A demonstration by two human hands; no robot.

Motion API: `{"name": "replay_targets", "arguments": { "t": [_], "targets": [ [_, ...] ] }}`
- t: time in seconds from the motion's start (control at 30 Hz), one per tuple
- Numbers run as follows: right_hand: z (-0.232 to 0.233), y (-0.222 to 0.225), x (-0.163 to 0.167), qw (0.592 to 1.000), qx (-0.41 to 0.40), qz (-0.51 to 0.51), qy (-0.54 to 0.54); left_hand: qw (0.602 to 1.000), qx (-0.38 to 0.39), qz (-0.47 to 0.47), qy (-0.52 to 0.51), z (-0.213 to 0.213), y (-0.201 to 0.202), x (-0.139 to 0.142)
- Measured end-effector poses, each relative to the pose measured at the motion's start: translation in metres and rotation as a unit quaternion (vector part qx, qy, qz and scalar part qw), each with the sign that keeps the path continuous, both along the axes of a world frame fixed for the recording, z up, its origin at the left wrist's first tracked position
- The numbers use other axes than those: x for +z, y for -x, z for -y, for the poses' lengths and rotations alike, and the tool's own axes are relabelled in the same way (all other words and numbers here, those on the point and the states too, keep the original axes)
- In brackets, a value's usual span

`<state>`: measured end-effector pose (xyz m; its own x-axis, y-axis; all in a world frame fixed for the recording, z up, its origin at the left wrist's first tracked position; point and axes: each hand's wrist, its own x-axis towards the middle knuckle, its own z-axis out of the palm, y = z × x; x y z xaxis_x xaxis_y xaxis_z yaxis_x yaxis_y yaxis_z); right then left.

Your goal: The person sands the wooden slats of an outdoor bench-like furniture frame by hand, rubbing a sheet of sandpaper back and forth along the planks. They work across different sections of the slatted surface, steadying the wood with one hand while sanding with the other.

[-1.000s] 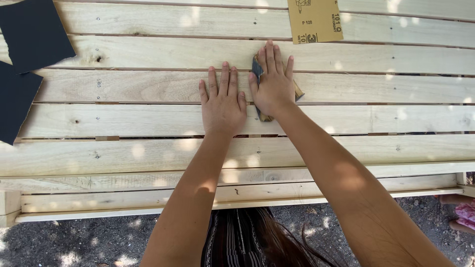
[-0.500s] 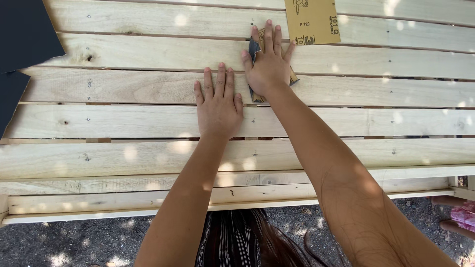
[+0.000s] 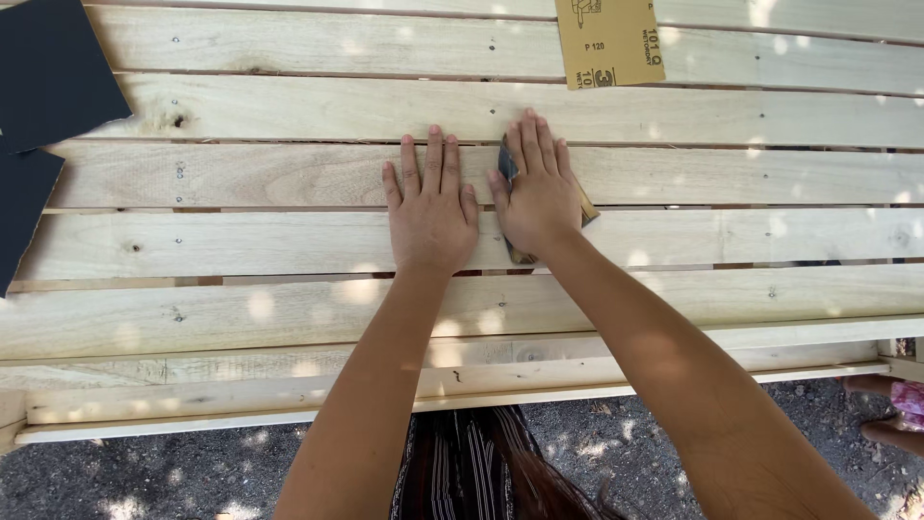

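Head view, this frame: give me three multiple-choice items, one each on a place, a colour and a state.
1. Where does the tan sandpaper sheet lie?
A. on the slats at the top edge
B. on the gravel
C. under the left hand

2. What colour are the two sheets at the upper left?
A. tan
B. dark, near black
C. white

3. How does the left hand rest?
A. in a fist
B. pinching a nail
C. flat, palm down on the wooden slats

Answers:
1 A, it sits beyond the right hand.
2 B, both are dark against the pale wood.
3 C, the fingers are spread and empty, while the right hand presses a sandpaper piece.
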<state>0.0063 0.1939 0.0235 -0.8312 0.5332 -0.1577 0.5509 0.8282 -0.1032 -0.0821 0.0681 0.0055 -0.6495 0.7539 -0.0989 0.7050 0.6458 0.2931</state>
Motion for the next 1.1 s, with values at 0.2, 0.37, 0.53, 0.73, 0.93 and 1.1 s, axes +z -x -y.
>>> {"name": "replay_targets", "arguments": {
  "t": [0.2, 0.37, 0.53, 0.73, 0.93, 1.1],
  "targets": [
    [-0.026, 0.048, 0.004, 0.996, -0.054, -0.069, 0.011, 1.000, -0.001, -0.010, -0.006, -0.001, 0.002, -0.002],
    [0.043, -0.040, 0.007, 0.999, 0.027, -0.022, 0.012, 1.000, -0.003, -0.003, -0.015, 0.001, -0.003, 0.002],
    [0.045, -0.050, 0.005, 0.999, 0.032, 0.024, 0.001, 1.000, -0.002, -0.018, -0.003, 0.001, -0.004, 0.000],
    [-0.031, 0.052, 0.006, 0.999, -0.032, 0.004, -0.010, 1.000, -0.005, -0.008, 0.013, -0.002, 0.002, -0.005],
    [0.002, 0.015, 0.004, 1.000, 0.005, -0.009, -0.021, 1.000, -0.005, -0.010, 0.003, 0.000, 0.001, 0.000],
    [0.053, -0.067, 0.000, 0.998, 0.065, -0.011, -0.005, 1.000, -0.010, -0.017, 0.001, 0.001, -0.002, 0.002]
  ]
}}
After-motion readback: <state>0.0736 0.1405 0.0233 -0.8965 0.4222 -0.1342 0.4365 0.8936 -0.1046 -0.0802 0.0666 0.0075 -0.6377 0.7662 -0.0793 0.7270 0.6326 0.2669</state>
